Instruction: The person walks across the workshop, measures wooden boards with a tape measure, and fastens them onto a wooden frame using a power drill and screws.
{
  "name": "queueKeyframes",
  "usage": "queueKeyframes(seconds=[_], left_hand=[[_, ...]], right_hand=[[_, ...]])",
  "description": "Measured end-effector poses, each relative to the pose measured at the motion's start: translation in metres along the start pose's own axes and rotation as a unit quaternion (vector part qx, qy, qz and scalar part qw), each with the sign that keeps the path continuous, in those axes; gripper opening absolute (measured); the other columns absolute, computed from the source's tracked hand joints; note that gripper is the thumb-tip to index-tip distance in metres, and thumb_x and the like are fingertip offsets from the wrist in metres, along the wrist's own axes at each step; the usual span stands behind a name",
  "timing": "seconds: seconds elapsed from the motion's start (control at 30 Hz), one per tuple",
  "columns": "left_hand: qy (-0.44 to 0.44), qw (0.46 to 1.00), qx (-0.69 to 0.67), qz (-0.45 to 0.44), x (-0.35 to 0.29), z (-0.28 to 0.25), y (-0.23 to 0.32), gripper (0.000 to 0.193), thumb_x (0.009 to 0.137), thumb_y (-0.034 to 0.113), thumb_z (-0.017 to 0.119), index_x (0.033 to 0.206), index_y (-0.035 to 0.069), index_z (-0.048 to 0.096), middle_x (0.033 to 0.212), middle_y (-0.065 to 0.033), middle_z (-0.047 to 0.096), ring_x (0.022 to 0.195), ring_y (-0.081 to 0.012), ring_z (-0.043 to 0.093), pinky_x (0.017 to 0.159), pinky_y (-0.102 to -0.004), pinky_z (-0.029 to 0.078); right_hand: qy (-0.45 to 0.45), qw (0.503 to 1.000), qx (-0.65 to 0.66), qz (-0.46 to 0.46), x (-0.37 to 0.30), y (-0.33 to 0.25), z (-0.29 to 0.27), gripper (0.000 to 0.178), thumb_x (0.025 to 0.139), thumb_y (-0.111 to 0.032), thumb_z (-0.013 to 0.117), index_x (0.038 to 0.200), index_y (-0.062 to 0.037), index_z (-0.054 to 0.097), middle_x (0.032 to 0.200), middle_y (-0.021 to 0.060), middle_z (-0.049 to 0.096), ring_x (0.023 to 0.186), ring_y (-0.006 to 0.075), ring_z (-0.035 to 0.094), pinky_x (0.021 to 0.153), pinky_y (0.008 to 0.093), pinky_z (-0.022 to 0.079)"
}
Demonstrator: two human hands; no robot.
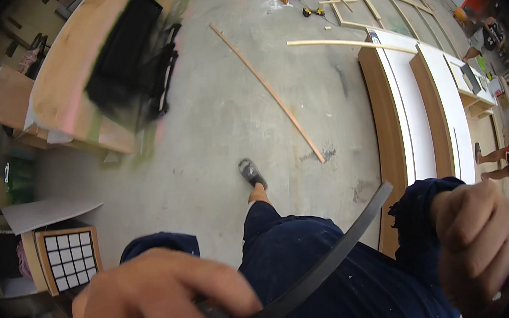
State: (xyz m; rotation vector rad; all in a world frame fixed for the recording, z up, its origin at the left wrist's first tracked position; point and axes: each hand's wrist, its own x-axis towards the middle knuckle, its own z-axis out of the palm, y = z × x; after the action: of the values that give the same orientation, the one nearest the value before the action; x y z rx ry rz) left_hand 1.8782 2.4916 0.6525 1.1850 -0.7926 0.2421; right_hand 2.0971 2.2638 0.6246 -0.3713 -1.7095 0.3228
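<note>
My left hand (pixel 164 299) is closed round a dark grey curved strip (pixel 332 253) and a black-and-orange object that my fingers mostly cover. From that hand the strip bends up to the right across my dark blue clothing, ending free in the air. My right hand (pixel 477 238) is raised at the lower right, its fingers curled into a fist near the end of the strip but apart from it. A small pale spot shows at its lower edge; whatever the fist may hold is hidden.
A long thin wooden strip (pixel 269 92) lies on the concrete floor ahead. White-topped wooden cabinets (pixel 384 120) stand at right, a wooden bench (pixel 65 73) with a black case (pixel 126 54) at left. Power tools (pixel 313 12) and a timber frame (pixel 369 7) lie farther off. People are at far right.
</note>
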Motion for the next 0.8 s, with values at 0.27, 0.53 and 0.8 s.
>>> queueKeyframes(seconds=[0.27,0.53,0.8], left_hand=[[0.255,0.943,0.212,0.035,0.059,-0.184,0.002,0.018,0.076,0.012,0.071,0.070,0.023,0.057,0.076,0.0023,0.051,0.074,-0.0141,0.049,0.075,-0.0397,0.043],[0.226,0.973,-0.017,-0.051,0.127,-0.436,-0.062,0.017,0.073,0.009,0.076,0.069,0.014,0.060,0.083,0.0006,0.051,0.076,-0.0168,0.057,0.083,-0.0440,0.043],[0.007,0.982,0.188,-0.014,0.207,-0.659,-0.133,0.017,0.076,0.013,0.075,0.079,0.001,0.063,0.082,-0.0035,0.063,0.071,-0.0198,0.058,0.072,-0.0373,0.044]], right_hand=[[0.097,0.989,-0.090,-0.068,0.075,0.191,-0.106,0.037,0.071,0.008,0.055,0.049,-0.0189,0.041,0.045,-0.0123,0.040,0.035,-0.0022,0.030,0.037,0.0166,0.017],[0.261,0.919,-0.286,-0.070,0.109,0.344,-0.235,0.032,0.078,-0.006,0.062,0.055,-0.0162,0.041,0.044,-0.0084,0.030,0.031,0.0043,0.023,0.035,0.0210,0.016],[0.430,0.671,-0.278,0.536,-0.038,0.594,-0.389,0.025,0.086,-0.022,0.066,0.071,-0.0037,0.056,0.053,-0.0067,0.038,0.052,0.0031,0.033,0.046,0.0242,0.027]])
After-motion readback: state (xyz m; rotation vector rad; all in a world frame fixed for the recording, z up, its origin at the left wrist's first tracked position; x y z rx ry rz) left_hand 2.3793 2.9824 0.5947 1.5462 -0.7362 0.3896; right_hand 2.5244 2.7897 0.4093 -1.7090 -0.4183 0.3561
